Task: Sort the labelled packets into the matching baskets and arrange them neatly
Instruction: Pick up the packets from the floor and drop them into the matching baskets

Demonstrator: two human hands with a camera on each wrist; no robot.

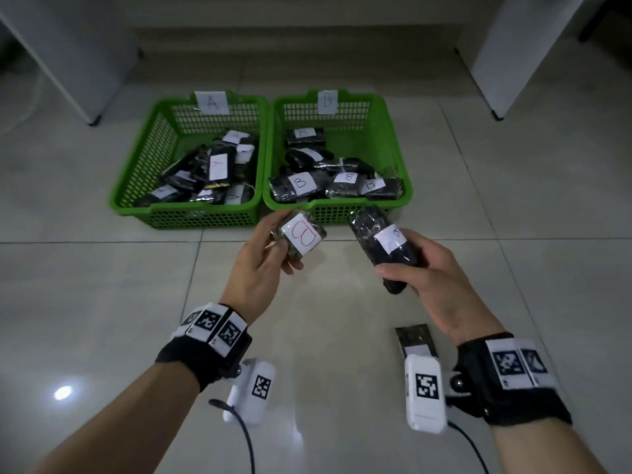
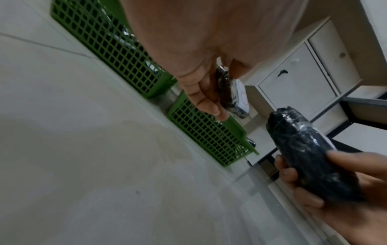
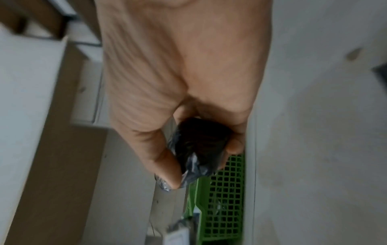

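Observation:
Two green baskets stand side by side on the floor: basket A point(image 1: 143, 172) on the left and basket B point(image 1: 393, 148) on the right, each holding several dark labelled packets. My left hand point(image 1: 260, 265) grips a small dark packet point(image 1: 302, 236) whose white label shows a red B, just in front of basket B. My right hand point(image 1: 434, 278) grips a longer dark packet point(image 1: 379, 244); its white label is partly hidden. The left wrist view shows the small packet point(image 2: 227, 92) between my fingers and the long packet point(image 2: 310, 159). In the right wrist view, fingers wrap the long packet point(image 3: 201, 145).
One more dark packet point(image 1: 415, 340) lies on the tiled floor below my right wrist. White cabinets point(image 1: 68, 53) stand at the back left and back right point(image 1: 533, 49). Bare tiles spread in front of the baskets.

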